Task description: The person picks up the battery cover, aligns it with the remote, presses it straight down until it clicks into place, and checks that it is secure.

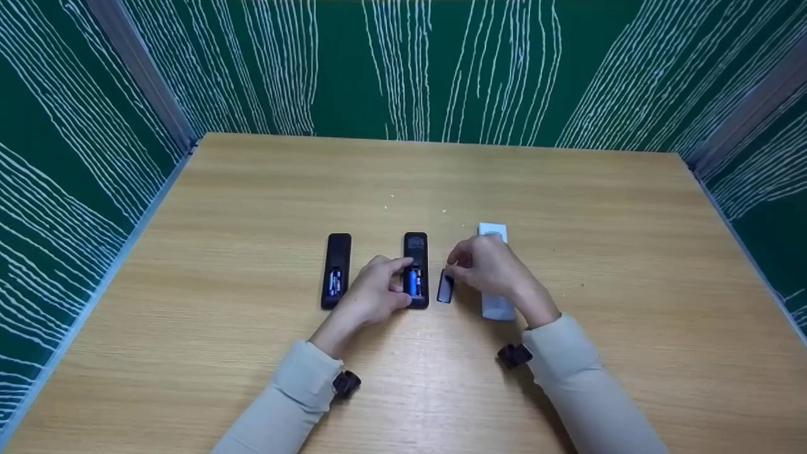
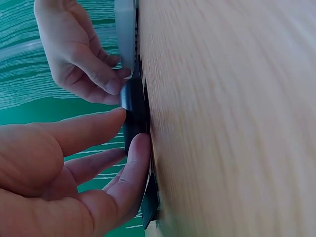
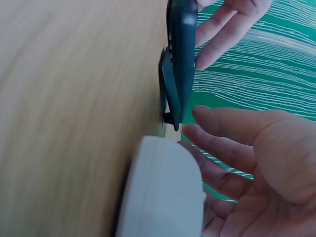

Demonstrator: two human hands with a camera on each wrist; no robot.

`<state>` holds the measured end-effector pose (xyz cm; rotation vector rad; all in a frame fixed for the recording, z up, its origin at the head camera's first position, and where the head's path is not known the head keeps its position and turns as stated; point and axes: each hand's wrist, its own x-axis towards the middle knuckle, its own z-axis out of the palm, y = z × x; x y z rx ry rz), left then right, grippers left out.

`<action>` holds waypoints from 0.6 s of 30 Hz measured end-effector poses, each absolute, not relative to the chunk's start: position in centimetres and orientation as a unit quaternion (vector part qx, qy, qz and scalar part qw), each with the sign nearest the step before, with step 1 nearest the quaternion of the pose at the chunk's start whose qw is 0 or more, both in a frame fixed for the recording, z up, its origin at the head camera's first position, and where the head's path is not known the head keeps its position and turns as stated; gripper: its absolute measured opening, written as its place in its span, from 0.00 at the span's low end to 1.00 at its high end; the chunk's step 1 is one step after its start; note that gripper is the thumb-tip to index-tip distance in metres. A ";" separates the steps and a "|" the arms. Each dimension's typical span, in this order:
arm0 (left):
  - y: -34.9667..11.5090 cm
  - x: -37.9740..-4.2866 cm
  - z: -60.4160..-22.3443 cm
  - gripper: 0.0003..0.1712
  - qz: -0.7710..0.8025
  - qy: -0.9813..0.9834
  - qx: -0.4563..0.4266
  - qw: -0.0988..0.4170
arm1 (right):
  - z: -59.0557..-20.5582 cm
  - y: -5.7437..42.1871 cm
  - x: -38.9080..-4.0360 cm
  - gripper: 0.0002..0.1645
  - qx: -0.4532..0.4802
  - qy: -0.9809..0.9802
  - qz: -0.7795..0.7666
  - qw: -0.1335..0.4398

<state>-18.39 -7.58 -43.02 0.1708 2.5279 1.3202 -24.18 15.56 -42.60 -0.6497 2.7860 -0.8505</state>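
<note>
Left hand (image 1: 373, 291) is gripping the middle black remote (image 1: 417, 258). Loose battery cover (image 1: 445, 289) lies just right of that remote, right hand (image 1: 490, 263) by its far end, can't really tell if pinching.

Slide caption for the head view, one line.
Left hand on a black remote, batteries exposed; right hand at a loose dark cover alongside, second remote at far left.

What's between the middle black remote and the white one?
A black battery cover, with the right hand by its far end, in the head view.
</note>
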 end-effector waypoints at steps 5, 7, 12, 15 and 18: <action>-7.6 -18.4 -43.0 0.43 0.450 0.880 0.064 0.134 | -42.8 15.5 -24.2 0.07 -0.228 0.934 -0.267 0.068; -7.6 -18.4 -43.0 0.43 0.453 0.879 0.062 0.136 | -42.9 15.5 -24.2 0.07 -0.225 0.935 -0.265 0.072; -7.5 -18.4 -42.9 0.44 0.452 0.879 0.056 0.140 | -42.8 15.4 -24.1 0.06 -0.215 0.937 -0.263 0.086; -7.5 -18.4 -42.9 0.44 0.450 0.880 0.056 0.140 | -42.7 15.3 -24.1 0.06 -0.211 0.937 -0.265 0.090; -7.5 -18.4 -43.0 0.44 0.449 0.881 0.060 0.138 | -42.7 15.2 -24.1 0.06 -0.209 0.937 -0.266 0.092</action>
